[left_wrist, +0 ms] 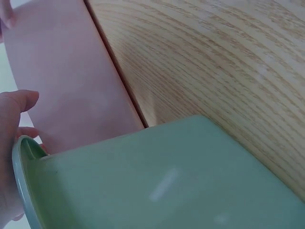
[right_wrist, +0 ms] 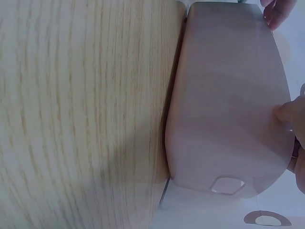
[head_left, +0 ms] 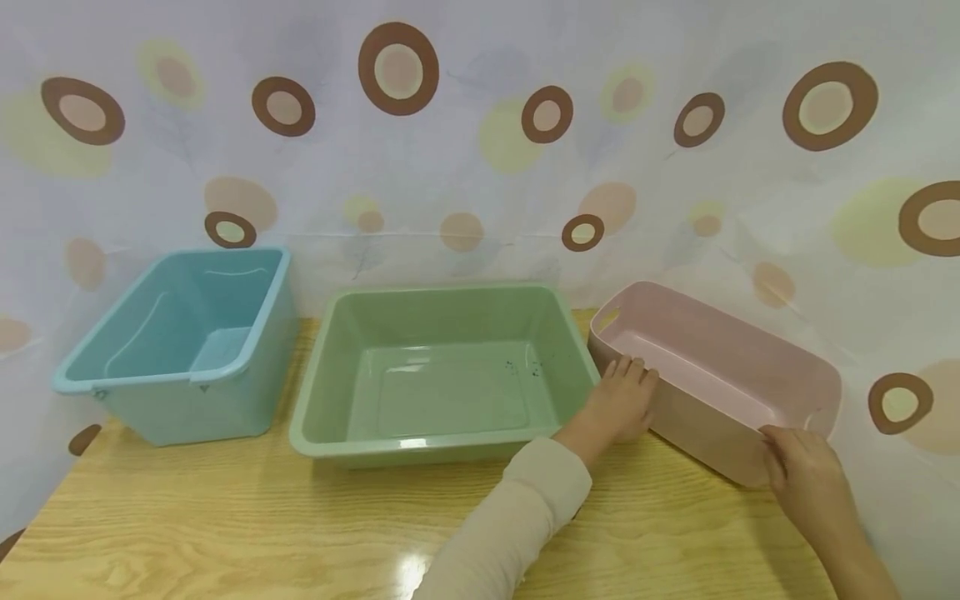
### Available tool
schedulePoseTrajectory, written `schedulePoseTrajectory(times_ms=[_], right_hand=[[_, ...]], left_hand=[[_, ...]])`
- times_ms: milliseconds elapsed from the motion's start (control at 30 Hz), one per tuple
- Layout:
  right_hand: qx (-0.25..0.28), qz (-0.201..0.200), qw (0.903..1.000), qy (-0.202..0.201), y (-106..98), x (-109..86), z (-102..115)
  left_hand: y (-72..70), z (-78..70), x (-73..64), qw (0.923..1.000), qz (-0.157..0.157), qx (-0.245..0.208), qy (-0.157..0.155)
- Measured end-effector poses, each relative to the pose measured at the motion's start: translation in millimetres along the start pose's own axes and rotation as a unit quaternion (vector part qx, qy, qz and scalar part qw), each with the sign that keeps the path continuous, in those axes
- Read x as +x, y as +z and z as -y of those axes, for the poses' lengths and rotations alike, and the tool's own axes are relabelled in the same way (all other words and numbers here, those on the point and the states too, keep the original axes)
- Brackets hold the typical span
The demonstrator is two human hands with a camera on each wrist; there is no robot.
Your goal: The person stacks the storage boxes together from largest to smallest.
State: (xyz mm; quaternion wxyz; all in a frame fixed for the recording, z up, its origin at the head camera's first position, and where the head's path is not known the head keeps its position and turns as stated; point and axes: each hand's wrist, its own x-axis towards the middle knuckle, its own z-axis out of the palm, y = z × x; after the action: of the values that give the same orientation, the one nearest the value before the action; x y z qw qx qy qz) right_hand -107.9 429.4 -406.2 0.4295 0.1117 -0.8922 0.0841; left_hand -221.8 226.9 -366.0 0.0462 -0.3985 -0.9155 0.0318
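A pink oblong basket [head_left: 720, 417] with cut-out handles stands at a slant on the right of the wooden table. My left hand [head_left: 624, 396] holds its near rim towards the left end, thumb along the outer wall in the left wrist view. My right hand [head_left: 810, 479] grips the same rim near the right end. The thumb [right_wrist: 286, 114] presses the outside, and the other fingers reach over the edge, partly hidden. Close by my left wrist is the right wall of a green basin [head_left: 450, 446]; its corner overlaps my left hand in the left wrist view.
At the far left stands a light blue tub [head_left: 202, 408]. The wooden table [head_left: 247, 525] runs along a wall covering [head_left: 465, 158] patterned with circles. The green basin sits between the tub and the basket.
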Motion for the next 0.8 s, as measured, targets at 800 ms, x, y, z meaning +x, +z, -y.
schedulePoseTrajectory(times_ms=[800], right_hand=[[-0.026,0.021,0.9992,0.021,-6.5,-1.9,-0.8]], left_hand=[[7.7,-5.3,-4.3,0.9953,-0.079,0.048,0.029]])
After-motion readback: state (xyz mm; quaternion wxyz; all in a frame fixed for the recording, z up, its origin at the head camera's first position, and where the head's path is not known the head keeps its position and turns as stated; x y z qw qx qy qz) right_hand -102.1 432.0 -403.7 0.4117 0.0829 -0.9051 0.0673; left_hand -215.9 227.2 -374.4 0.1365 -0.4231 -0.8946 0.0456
